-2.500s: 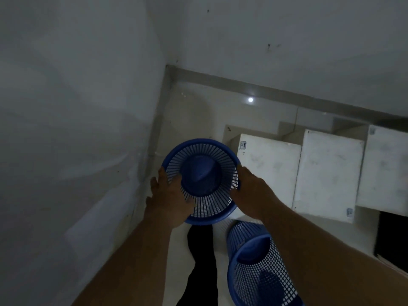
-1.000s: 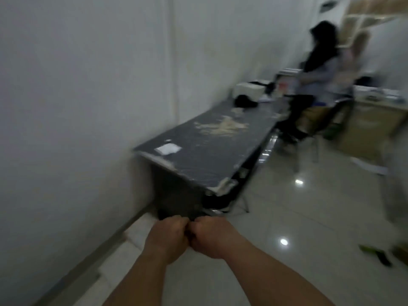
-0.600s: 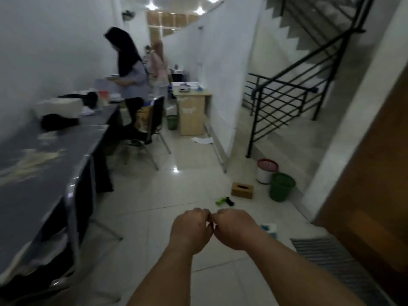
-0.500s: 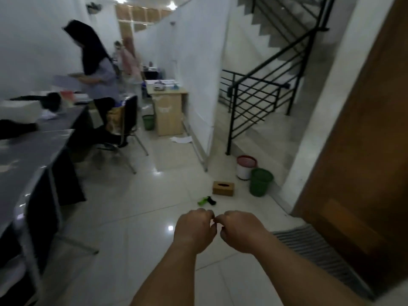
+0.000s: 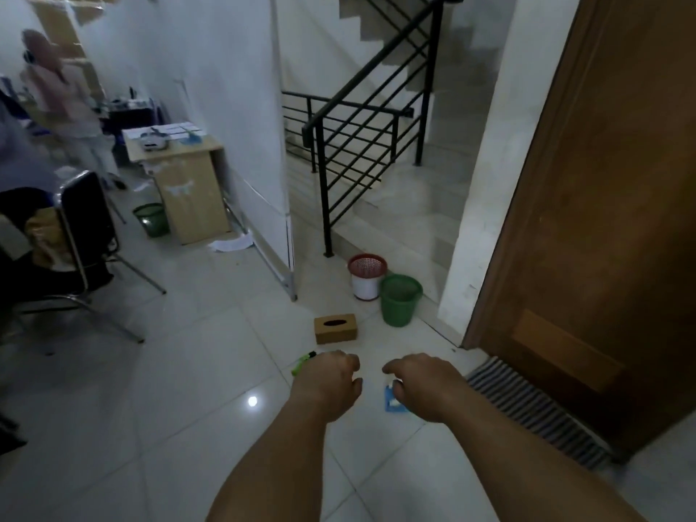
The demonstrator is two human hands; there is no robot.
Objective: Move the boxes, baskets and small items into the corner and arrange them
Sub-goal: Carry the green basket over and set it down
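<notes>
Both my hands are held out over the tiled floor with fingers loosely curled, holding nothing. My left hand point(image 5: 327, 382) partly hides a small green item point(image 5: 302, 362) on the floor. Beneath my right hand point(image 5: 423, 386) a small blue packet point(image 5: 391, 405) lies flat, partly covered. Beyond them a brown tissue box point(image 5: 335, 328) stands on the floor. Further on, a green basket point(image 5: 399, 300) and a red-and-white basket point(image 5: 367, 276) stand side by side at the foot of the stairs.
A wooden door point(image 5: 602, 220) fills the right, with a striped mat point(image 5: 534, 405) at its foot. A staircase with a black railing point(image 5: 354, 145) rises ahead. At left are a white partition point(image 5: 241, 145), a small desk point(image 5: 184, 182), another green basket point(image 5: 151, 219), a chair point(image 5: 83, 235) and a person point(image 5: 64, 84).
The view has swung from the corner with the blue baskets to the hallway. My hands let go of the blue basket, came together as fists, and have now drawn apart and loosened.
</notes>
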